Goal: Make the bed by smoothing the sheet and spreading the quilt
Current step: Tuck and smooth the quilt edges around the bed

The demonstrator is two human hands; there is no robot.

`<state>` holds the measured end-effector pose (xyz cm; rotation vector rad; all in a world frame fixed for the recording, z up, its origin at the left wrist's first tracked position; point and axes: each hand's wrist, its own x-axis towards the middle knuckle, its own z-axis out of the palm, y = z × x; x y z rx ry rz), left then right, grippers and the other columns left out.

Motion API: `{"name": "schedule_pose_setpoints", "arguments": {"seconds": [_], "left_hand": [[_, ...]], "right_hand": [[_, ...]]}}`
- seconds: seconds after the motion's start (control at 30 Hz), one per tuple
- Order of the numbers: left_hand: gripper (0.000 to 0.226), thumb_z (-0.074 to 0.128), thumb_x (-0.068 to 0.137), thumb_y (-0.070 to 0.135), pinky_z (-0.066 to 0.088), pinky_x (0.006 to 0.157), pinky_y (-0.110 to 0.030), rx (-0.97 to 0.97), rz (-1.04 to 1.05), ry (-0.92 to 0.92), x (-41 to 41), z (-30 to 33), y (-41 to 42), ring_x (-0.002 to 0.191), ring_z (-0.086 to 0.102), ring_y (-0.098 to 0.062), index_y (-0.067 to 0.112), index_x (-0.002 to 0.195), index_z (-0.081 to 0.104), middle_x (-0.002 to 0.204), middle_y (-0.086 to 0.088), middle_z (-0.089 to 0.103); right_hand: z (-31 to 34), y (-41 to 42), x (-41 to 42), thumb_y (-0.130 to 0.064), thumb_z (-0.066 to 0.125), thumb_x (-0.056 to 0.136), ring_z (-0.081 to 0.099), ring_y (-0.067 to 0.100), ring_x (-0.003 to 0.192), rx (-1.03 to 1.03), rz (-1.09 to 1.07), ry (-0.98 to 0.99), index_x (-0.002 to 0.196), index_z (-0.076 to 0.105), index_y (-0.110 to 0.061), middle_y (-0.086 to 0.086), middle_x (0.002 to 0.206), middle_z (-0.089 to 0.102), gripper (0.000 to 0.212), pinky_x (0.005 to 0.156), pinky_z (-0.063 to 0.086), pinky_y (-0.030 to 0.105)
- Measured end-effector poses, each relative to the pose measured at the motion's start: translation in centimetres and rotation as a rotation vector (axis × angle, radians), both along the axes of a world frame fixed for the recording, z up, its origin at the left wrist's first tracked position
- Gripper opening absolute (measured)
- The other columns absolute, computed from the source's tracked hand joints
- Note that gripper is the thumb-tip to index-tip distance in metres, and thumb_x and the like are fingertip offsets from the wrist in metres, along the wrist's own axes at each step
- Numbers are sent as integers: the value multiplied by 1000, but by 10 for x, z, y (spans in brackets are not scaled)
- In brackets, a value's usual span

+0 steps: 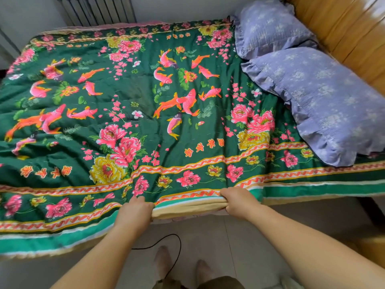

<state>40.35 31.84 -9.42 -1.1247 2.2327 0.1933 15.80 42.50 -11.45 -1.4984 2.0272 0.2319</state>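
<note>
A dark green quilt [145,113] printed with pink flowers and orange fish lies spread over the bed, with wrinkles across its near half. Its near edge hangs over the bedside. My left hand [133,213] grips that edge from the left, fingers curled round the tan border. About a forearm's length to the right, my right hand [239,203] grips the same edge. The border between the two hands is bunched into a fold. The sheet is hidden under the quilt.
Two lilac flowered pillows [312,94] lie at the right end against a wooden headboard [343,32]. A radiator [98,9] stands behind the bed. A black cable [177,247] runs over the tiled floor by my feet [183,265].
</note>
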Motion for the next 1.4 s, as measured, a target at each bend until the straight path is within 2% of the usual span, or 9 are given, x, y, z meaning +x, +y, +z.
{"name": "schedule_pose_setpoints", "arguments": {"seconds": [0.1,0.27,0.4,0.7,0.9,1.07,1.23,1.3,1.4], "left_hand": [[41,39,96,13,43,93,-36,60,-36,-80,2,-7,1,121,45,-25,26,134,45,124,-6,49],[79,62,84,46,29,110,-49,376,55,-148,0,-16,-3,138,31,-27,36,149,19,151,-2,31],[62,54,90,41,38,108,-44,347,-5,4,-30,-15,-19,132,42,-23,28,146,30,148,0,39],[51,52,92,33,46,99,-38,345,-195,69,-134,-14,-6,123,50,-24,23,141,41,136,-2,51],[59,57,88,37,45,98,-39,357,-132,198,-238,-46,23,122,48,-27,25,142,37,137,-7,45],[99,71,76,51,21,118,-43,435,122,322,-325,-91,52,147,8,-28,33,151,9,160,-4,-2],[106,73,75,48,24,117,-39,506,289,230,-379,-131,73,146,14,-26,37,151,0,160,1,-10],[106,73,77,43,27,113,-36,498,262,174,-385,-137,76,145,18,-26,35,151,-3,160,4,-9],[105,72,80,29,38,105,-33,464,232,111,-390,-141,79,141,29,-26,35,151,-5,160,4,-7]], "right_hand": [[-5,2,-2,-21,56,90,54,30,114,98,48,-67,114,56,-16,9,121,59,25,87,43,32],[-16,12,-17,-32,66,86,47,19,129,206,-146,-211,136,49,-20,0,142,49,54,105,39,28],[-21,26,-37,-30,58,90,52,21,123,220,-276,-103,130,53,-21,2,136,55,41,100,44,30],[-24,86,-108,-23,49,94,50,24,123,337,-270,57,131,51,-23,3,136,52,38,99,44,36],[-50,106,-204,-11,46,91,48,27,121,295,-79,244,129,48,-19,7,128,52,39,98,41,38],[-93,116,-287,-33,64,87,25,28,141,318,93,267,146,27,-25,8,152,26,70,109,27,44],[-131,123,-340,-50,71,78,-1,31,148,391,186,277,151,-12,-28,7,161,-5,113,114,14,57],[-145,126,-345,-50,71,78,1,33,147,373,225,282,150,-16,-26,9,160,-5,116,113,16,57],[-158,128,-348,-23,51,96,6,35,145,296,291,328,150,-17,-22,12,159,0,87,109,24,55]]}}
